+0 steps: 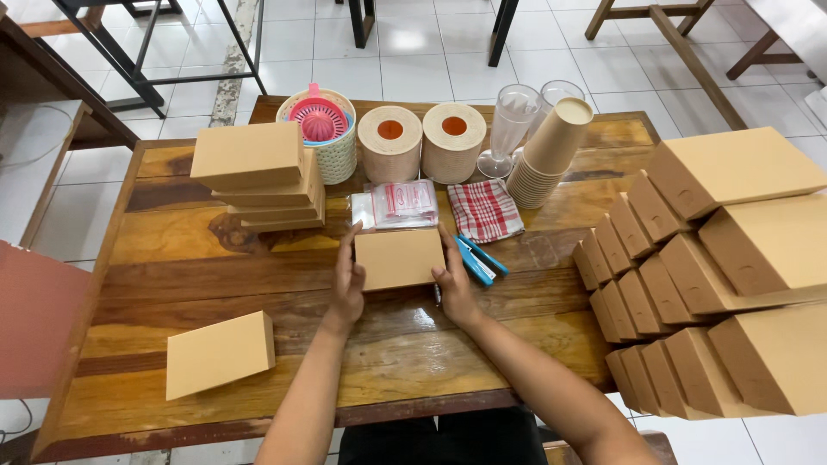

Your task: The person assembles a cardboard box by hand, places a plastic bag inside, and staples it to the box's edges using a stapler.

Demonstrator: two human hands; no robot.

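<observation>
A small tan cardboard box lies flat on the wooden table in front of me. My left hand presses against its left side and my right hand against its right side, so both hands grip the box between them. Just behind the box lies a clear plastic bag with red-printed contents. A blue tool lies right of my right hand.
A stack of tan boxes stands at the back left, one loose box at the near left, several rows of boxes at right. Behind: two tape rolls, a basket, paper cups, glasses, a checked cloth.
</observation>
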